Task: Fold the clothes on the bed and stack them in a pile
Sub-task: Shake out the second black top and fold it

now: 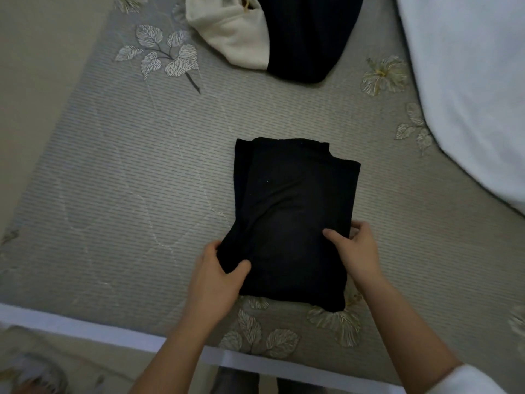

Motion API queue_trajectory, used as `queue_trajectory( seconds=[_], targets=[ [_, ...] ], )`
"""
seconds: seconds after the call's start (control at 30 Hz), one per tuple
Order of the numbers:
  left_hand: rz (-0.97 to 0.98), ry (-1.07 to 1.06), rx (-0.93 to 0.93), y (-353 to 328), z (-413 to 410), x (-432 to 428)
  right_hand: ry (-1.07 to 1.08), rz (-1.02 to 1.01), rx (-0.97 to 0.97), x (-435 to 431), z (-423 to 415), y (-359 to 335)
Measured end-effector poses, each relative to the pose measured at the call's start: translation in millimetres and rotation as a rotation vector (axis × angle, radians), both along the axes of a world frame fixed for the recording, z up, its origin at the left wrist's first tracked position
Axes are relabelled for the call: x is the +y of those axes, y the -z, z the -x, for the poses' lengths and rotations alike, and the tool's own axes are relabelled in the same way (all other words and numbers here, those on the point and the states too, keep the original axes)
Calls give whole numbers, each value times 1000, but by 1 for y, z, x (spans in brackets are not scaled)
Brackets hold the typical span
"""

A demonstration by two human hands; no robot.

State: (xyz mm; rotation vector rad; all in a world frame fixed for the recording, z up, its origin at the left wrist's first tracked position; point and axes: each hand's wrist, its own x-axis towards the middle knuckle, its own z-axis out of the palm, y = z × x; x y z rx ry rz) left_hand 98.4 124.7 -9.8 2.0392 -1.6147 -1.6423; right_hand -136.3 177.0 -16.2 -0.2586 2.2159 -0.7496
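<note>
Both hands are nearest to the camera, and they are apart. The left hand [218, 277] pinches the lower left edge of the folded black knit garment [292, 211] with the thumb on top. The right hand [355, 251] holds the lower right edge in the same way. This garment lies flat on the bed in the middle of the frame, close to the near edge of the mattress.

By my judgement the task is not far along. One piece looks folded into a neat rectangle. At the top centre, well apart from it, a dark navy garment [306, 38] and a cream fleece garment [235, 38] touch each other in a loose heap, so at least these two wait. No pile is visible yet, and I think the black piece may become its base.

The grey quilted bed cover [113, 166], printed with leaves and flowers, fills most of the picture. A thick white duvet [468, 81] covers the upper right corner. The beige floor [42, 81] runs along the left side, and a white bed rail [85, 325] crosses the lower left.
</note>
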Motion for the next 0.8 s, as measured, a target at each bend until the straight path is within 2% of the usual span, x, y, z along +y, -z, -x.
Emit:
queue_trajectory(
  seconds=[0.07, 0.13, 0.23, 0.4, 0.47, 0.57, 0.67, 0.73, 0.8],
  targets=[
    [-70, -23, 69, 3, 2, -1, 24, -6, -64, 2, 4, 2],
    [-99, -77, 91, 4, 2, -6, -45, -47, -33, 3, 12, 1],
    [-14, -198, 85, -3, -3, -23, -152, -146, -61, 8, 15, -4],
    [250, -432, 28, -12, -29, -49, -450, -401, -525, 42, -34, -19],
    [277, -518, 79, -10, -32, -49, -584, -376, -573, 52, -57, -24],
    [389, -502, 26, -11, -23, -33, -628, -65, -348, 46, -74, -30],
    [599, -246, -168, -12, -11, -4, -641, 289, 125, 17, -80, -34],
    [652, -11, -246, -7, -1, 19, -814, 347, 385, -5, -80, -25],
    [618, 157, -332, 4, 4, 37, -1079, 209, 501, -29, -74, -12]
  ],
)
